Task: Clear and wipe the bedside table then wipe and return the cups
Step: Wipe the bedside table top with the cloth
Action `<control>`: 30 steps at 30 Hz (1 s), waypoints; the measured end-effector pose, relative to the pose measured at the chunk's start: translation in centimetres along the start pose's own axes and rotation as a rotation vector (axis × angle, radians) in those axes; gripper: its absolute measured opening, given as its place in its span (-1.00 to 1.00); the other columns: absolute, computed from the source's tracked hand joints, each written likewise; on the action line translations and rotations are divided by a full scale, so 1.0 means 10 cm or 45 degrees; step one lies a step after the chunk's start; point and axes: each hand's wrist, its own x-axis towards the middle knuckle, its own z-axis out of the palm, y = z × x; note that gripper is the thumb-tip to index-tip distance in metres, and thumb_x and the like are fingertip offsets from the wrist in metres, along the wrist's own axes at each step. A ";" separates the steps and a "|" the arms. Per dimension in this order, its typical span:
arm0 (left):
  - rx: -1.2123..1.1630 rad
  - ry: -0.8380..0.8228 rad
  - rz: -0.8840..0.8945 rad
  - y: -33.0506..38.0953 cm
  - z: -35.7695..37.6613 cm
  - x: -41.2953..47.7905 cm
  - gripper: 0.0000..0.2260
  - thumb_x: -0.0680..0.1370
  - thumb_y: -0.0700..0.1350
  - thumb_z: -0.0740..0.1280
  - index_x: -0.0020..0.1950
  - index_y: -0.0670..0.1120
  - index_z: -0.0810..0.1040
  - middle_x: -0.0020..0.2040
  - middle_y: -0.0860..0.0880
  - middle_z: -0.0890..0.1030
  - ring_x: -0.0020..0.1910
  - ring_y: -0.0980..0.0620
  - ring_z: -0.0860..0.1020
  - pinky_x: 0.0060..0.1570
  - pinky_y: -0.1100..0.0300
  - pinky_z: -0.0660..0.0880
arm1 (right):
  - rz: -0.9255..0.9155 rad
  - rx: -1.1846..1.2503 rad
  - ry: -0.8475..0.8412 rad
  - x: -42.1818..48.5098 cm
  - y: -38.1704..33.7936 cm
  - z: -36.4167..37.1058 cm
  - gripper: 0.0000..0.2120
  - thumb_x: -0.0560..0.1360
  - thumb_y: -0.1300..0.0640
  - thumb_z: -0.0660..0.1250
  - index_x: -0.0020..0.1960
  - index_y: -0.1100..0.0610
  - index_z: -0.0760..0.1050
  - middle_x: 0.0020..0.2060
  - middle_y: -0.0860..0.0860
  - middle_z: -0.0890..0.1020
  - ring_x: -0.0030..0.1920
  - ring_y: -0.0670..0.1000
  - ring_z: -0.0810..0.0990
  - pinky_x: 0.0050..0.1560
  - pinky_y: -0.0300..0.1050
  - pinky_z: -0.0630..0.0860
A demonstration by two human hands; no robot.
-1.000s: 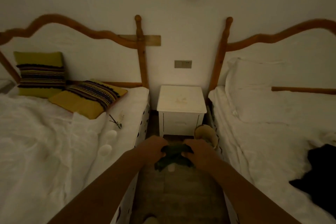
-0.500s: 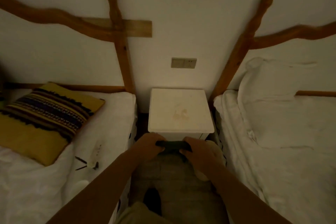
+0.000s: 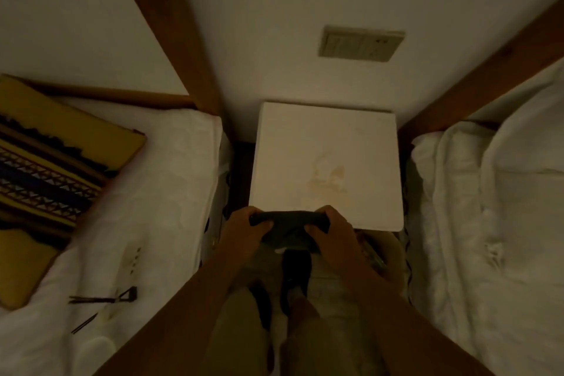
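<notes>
My left hand and right hand are both gripping a dark cloth, fingers curled round its ends, holding it at the near edge of the white tabletop. Beyond it, what may be a faint stain is showing.

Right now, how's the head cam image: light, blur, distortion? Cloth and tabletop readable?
Head view: dim, warm, underexposed, no glare. The dark cloth gripped by the left hand and right hand is a near-black shape, texture lost. The white square bedside tabletop is legible, its yellowish stain faint. The grey wall switch plate is soft; the brown wooden bedposts splay outward, wide-angle distortion.
</notes>
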 end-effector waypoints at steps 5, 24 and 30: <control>0.036 -0.046 -0.082 -0.18 0.24 0.83 -0.83 0.53 -0.06 0.39 0.03 -0.13 0.56 -0.09 -0.02 0.59 -0.09 0.03 0.57 -0.13 0.24 0.52 | 0.161 -0.037 0.010 0.77 0.30 0.24 -0.84 0.54 0.06 0.36 -0.02 0.07 0.39 -0.23 -0.15 0.44 -0.24 -0.15 0.44 -0.40 -0.38 0.34; 0.180 -0.047 0.364 -0.70 0.55 2.16 -0.57 0.57 -0.12 0.32 0.40 0.07 0.30 0.00 0.04 0.56 -0.06 0.12 0.55 -0.01 0.26 0.48 | -1.110 -0.745 0.376 1.68 0.89 1.24 -0.74 0.63 0.10 0.25 0.19 0.19 0.62 0.23 0.16 0.62 0.31 0.19 0.53 0.36 0.15 0.42; 0.091 0.148 0.325 -0.82 0.48 2.26 -0.67 0.61 -0.25 0.18 0.34 0.02 0.42 0.09 0.08 0.52 0.07 0.11 0.52 0.15 0.20 0.44 | -1.209 -1.021 -0.015 2.02 1.05 1.29 -0.48 0.62 -0.08 0.17 0.52 0.07 0.30 0.55 0.10 0.23 0.56 0.17 0.16 0.53 0.21 0.15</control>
